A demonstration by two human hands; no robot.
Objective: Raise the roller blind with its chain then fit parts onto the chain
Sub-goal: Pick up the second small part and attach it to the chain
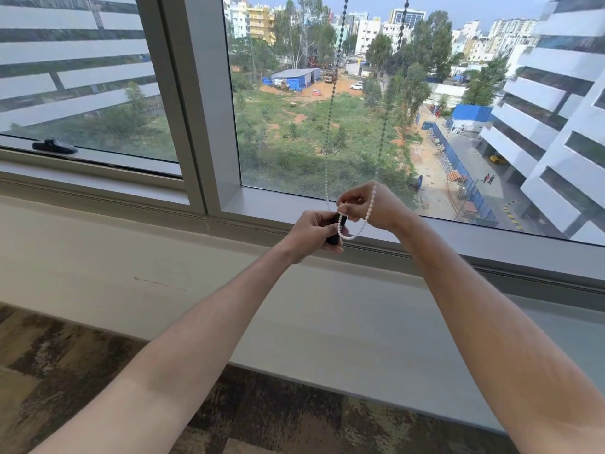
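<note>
Fingers of the left hand (311,232) curl round a small black part (334,232) | right hand (370,204) pinches the white bead chain (363,221) just above it | chain loop hangs before the window sill (458,237), two strands rising up the glass (294,126).

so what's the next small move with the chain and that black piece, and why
Probably ease the bottom of the bead chain loop into the black part. The left hand grips the part upright at the loop's lowest point, and the right hand pinches the beads just above its top end, so the two already touch. Whether any beads are seated yet cannot be seen.
</note>
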